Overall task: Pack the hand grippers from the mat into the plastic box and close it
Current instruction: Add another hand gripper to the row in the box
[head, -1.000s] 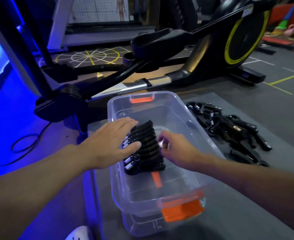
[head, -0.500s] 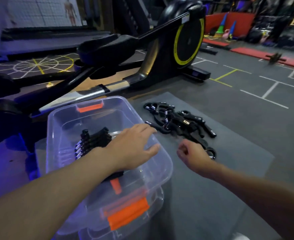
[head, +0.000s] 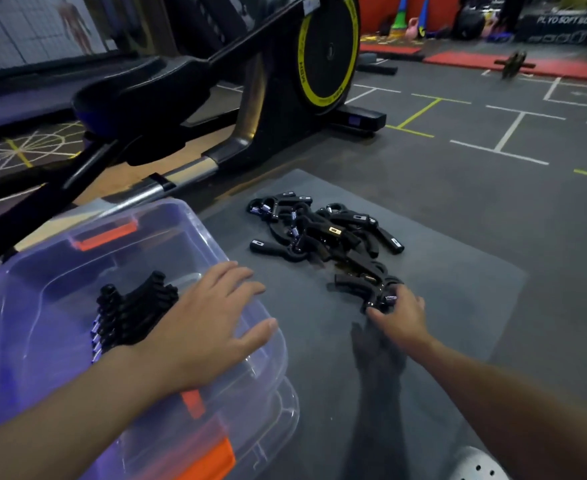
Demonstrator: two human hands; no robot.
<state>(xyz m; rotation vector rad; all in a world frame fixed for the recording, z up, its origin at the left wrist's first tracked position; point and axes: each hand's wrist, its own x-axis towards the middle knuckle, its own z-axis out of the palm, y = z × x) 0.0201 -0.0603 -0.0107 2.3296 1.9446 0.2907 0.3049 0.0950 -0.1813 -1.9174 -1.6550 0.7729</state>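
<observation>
A clear plastic box (head: pixel 36 306) with orange latches stands at the left on the grey mat (head: pixel 458 289). Inside it a row of black hand grippers (head: pixel 129 313) lies stacked side by side. My left hand (head: pixel 209 323) rests over the box's right rim with its fingers straight. A loose pile of black hand grippers (head: pixel 323 233) lies on the mat to the right of the box. My right hand (head: pixel 397 315) is at the near end of that pile, and its fingers close on the nearest hand gripper (head: pixel 378 299).
A black elliptical trainer (head: pixel 250 98) with a yellow-ringed flywheel stands just beyond the box and mat. Grey gym floor with white and yellow lines spreads to the right. Red mats and cones sit far back. A white perforated shoe (head: pixel 475 467) shows at the bottom edge.
My right hand left the box and reached right to the near end of the pile on the mat. My left hand slid from the stacked grippers to the box's right rim. The view swung right.
</observation>
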